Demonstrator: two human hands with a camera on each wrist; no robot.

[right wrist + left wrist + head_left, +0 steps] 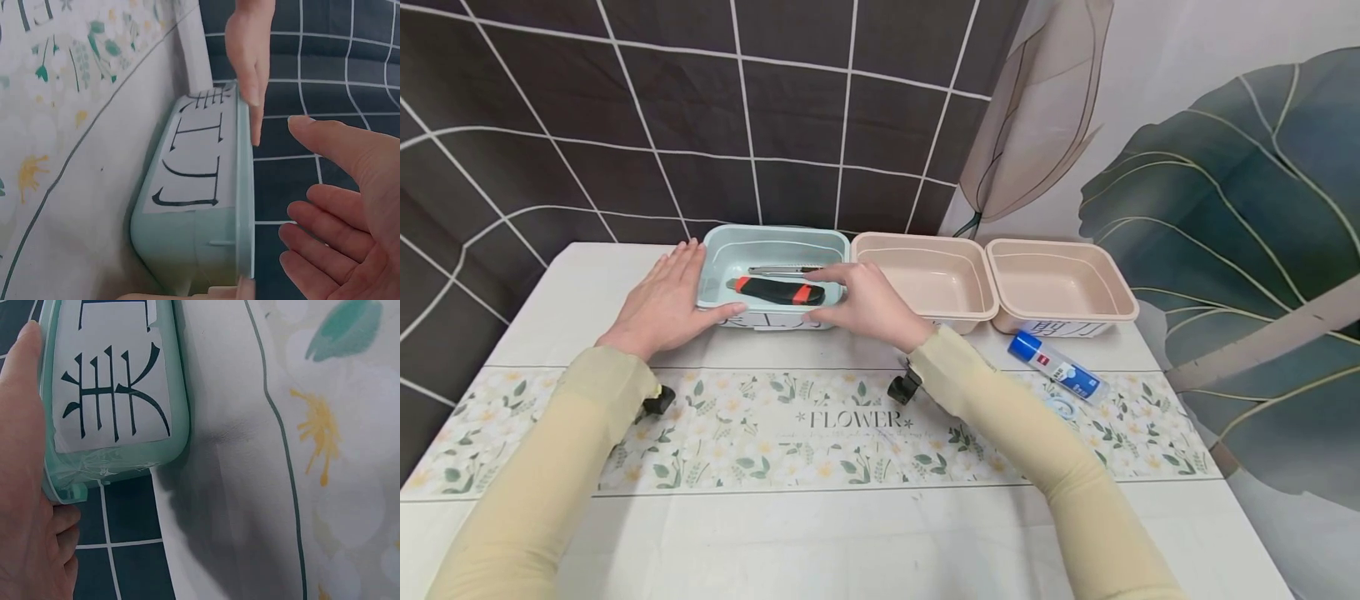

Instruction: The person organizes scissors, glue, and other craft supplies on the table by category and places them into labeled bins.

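Note:
A pale blue plastic bin (721, 250) stands at the back left, with a white paper label (115, 419) bearing dark characters on its front. Inside lie a black and orange utility knife (771, 290) and, behind it, a slim silver cutter (771, 270). My left hand (662, 298) rests along the bin's left side, fingers straight, thumb stretched over the front rim. Over the bin's right end is my right hand (872, 304), its thumb and fingers spread apart. In the right wrist view nothing shows between those loosely bent fingers (331, 228).
Two pink bins (917, 240) (1052, 247) stand in a row to the right, the far one also labelled. In front of them lies a blue-capped glue stick (1058, 367), with a small pale blue coiled thing (1060, 407) beside it. A dark checked cloth (797, 108) hangs behind the table.

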